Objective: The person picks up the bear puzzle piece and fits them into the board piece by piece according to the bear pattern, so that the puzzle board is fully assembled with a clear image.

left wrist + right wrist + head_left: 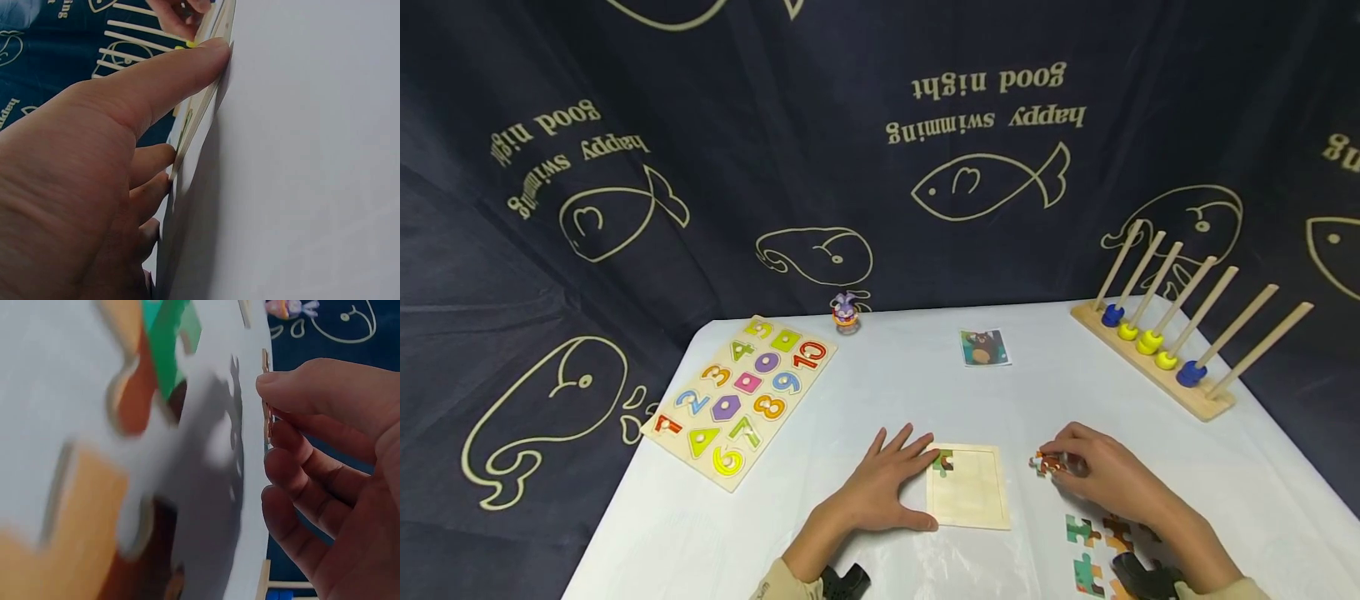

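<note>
your right hand pinches a jigsaw piece | left hand splayed, not gripping | wooden puzzle tray could skid if bumped

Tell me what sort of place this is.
Looks like a children's play table, perhaps a staged one: a number board and a beaded peg stand sit on it, and a dark fish-printed cloth hangs behind.

Left hand and right hand: bare. Left sleeve: beige, marked with small dark lettering, illegible. Right sleeve: matching beige, only its end visible. Left wrist camera: black, angular, partly cropped. Right wrist camera: black, rounded outer end.
</note>
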`<state>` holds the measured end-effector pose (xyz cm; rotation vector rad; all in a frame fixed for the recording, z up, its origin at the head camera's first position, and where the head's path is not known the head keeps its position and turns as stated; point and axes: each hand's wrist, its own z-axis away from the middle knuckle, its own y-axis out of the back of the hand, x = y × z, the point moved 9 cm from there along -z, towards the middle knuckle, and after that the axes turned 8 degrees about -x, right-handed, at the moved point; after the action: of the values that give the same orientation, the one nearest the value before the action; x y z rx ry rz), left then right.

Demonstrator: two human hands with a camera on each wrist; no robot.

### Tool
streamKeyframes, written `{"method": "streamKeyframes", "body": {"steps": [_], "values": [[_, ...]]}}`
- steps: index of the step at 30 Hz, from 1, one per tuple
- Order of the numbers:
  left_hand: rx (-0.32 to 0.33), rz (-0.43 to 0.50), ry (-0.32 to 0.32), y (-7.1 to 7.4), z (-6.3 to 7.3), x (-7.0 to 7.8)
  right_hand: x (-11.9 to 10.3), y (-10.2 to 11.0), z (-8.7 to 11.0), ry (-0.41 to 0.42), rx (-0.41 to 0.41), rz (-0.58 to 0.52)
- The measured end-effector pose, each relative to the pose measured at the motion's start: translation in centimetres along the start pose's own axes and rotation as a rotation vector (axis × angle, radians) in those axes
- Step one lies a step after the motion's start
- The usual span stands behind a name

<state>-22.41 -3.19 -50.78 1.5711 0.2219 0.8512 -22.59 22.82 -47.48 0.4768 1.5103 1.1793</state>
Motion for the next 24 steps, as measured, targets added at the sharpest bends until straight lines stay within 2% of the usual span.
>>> {"method": "streamKeyframes", "body": {"steps": [14, 21, 24], "values": [[-0.001, -0.012, 0.011, 0.0, 0.2, 0.2, -3.6, -1.6, -2.1, 0.111, -0.002, 0.023], [0.002, -0.023, 0.0, 0.0, 0.1, 0.2, -4.7, -2.3, -3.2, 0.108, -0.005, 0.051], [0.002, -0.02, 0.001, -0.1, 0.1, 0.2, -5.3, -2.7, -3.4, 0.133, -0.004, 0.047]]}}
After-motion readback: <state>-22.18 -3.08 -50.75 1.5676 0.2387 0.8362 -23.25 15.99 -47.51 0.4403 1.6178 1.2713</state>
